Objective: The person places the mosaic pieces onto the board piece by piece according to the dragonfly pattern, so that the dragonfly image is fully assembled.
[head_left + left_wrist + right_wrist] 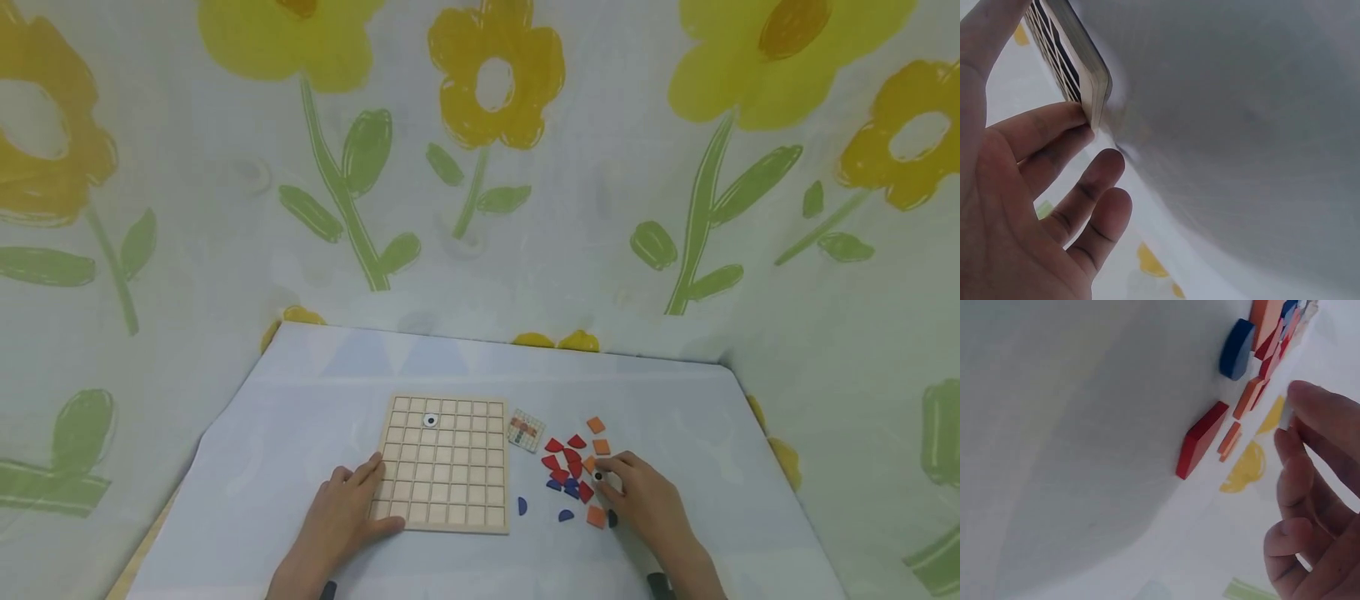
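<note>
Board: at the lower centre of the head view, the board (457, 475) is pale, wood-like and square, ruled into a grid of raised lines; only the left wrist view shows its thick side and rounded corner.
Set tile: a white tile (431, 421) with a black dot sits in a cell near the board's top.
Left hand: the left hand (337, 508) spans the board's lower left corner, thumb and fingers apart; the left wrist view shows two fingertips touching its side and two others bent loosely, clear of it.
Right hand: the right hand (645, 500), right of the board, pinches the dotted tile (598, 476) between thumb and finger; the head view shows its black dot, the right wrist view only a thin pale edge.
Loose pieces: red wedges (572, 456), orange squares (602, 447) and blue half-discs (566, 516) lie scattered at lower right; the right wrist view reveals their thick, flat sides.
Card: a small patterned card (527, 430) lies just beside the board's right edge.
Desk: the desk (300, 433) is smooth and white.
Backdrop: a pale backdrop (585, 250) with yellow flowers fills the upper frame.
</note>
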### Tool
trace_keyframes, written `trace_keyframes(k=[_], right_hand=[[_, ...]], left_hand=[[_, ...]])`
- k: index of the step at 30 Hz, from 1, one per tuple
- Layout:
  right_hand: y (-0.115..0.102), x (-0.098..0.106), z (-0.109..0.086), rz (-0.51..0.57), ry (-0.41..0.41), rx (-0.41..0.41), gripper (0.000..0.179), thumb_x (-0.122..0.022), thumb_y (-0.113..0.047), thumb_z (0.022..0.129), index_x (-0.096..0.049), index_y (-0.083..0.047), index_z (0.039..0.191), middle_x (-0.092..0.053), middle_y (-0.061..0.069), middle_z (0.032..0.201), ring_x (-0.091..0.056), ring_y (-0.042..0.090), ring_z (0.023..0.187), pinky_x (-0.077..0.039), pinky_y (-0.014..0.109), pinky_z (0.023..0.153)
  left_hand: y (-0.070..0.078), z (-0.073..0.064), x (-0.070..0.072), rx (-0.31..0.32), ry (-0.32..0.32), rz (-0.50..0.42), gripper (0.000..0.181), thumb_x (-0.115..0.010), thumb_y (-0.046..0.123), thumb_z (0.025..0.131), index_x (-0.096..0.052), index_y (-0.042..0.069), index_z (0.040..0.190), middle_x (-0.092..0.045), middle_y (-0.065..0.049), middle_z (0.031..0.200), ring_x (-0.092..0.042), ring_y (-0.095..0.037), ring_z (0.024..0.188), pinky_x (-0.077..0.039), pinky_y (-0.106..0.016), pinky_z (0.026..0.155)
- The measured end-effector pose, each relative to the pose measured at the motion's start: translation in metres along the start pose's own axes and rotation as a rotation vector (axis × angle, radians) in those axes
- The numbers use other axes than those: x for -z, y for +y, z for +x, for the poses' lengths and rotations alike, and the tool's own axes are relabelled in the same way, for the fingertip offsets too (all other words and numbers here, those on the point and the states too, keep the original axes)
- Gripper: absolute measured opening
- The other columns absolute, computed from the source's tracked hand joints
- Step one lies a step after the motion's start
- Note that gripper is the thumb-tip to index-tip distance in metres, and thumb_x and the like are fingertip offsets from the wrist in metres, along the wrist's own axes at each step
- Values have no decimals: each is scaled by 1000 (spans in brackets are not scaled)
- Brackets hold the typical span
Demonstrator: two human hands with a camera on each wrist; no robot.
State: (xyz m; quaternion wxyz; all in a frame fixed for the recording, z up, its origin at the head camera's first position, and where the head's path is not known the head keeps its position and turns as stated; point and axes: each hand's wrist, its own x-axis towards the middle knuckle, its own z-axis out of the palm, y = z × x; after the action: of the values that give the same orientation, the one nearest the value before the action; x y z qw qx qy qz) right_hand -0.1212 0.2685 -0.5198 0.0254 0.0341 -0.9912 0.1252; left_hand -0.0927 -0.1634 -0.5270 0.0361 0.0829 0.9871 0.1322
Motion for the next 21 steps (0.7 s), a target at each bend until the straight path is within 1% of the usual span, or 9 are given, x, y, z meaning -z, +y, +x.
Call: trace_keyframes(k=[5,7,9,13,15,19,21], right_hand=[[-6,2,1,25,104,88,32,-89,-24,80,-77,-19,109,-67,-2,96,-56,9,74,-58,20,64],[-11,2,2,42,137,122,31,-89,-23,80,-77,-20,109,-66,-3,97,-54,8,73,-55,16,61],[-16,2,4,59,154,146,31,-89,-21,80,-78,-20,108,-66,-4,98,-53,8,73,-54,14,62],[-29,2,9,89,156,145,29,-88,-21,82,-77,-22,109,-66,-5,101,-52,6,70,-52,12,61],[-35,2,11,107,177,159,29,-88,-21,82,-77,-22,108,-67,-6,102,-51,6,68,-52,11,60],[-45,0,16,150,262,249,33,-89,-18,80,-77,-22,110,-67,-7,103,-55,6,69,-54,13,61],[-49,-2,18,167,298,292,35,-90,-18,79,-76,-21,111,-67,-7,103,-61,8,73,-57,16,64]], left_hand=[[0,0,-1,10,-8,-13,98,-81,65,71,-57,1,142,-50,-11,152,-53,-31,107,-50,-48,91],[0,0,-2,16,-13,-13,98,-81,65,71,-57,1,142,-49,-10,153,-53,-31,108,-50,-48,91],[0,1,-3,20,-15,-11,98,-81,65,71,-57,1,142,-49,-10,153,-53,-31,108,-50,-47,91],[0,1,-4,17,-14,1,98,-80,65,71,-57,2,142,-50,-11,152,-54,-30,107,-51,-46,88],[0,1,-4,14,-13,2,98,-80,66,71,-58,2,142,-50,-10,152,-54,-30,107,-51,-45,87],[1,0,-2,6,-6,9,97,-80,65,72,-58,2,142,-50,-10,152,-54,-29,106,-51,-44,86],[2,0,-2,5,-5,11,97,-80,64,72,-57,2,142,-50,-10,152,-54,-29,105,-51,-44,85]])
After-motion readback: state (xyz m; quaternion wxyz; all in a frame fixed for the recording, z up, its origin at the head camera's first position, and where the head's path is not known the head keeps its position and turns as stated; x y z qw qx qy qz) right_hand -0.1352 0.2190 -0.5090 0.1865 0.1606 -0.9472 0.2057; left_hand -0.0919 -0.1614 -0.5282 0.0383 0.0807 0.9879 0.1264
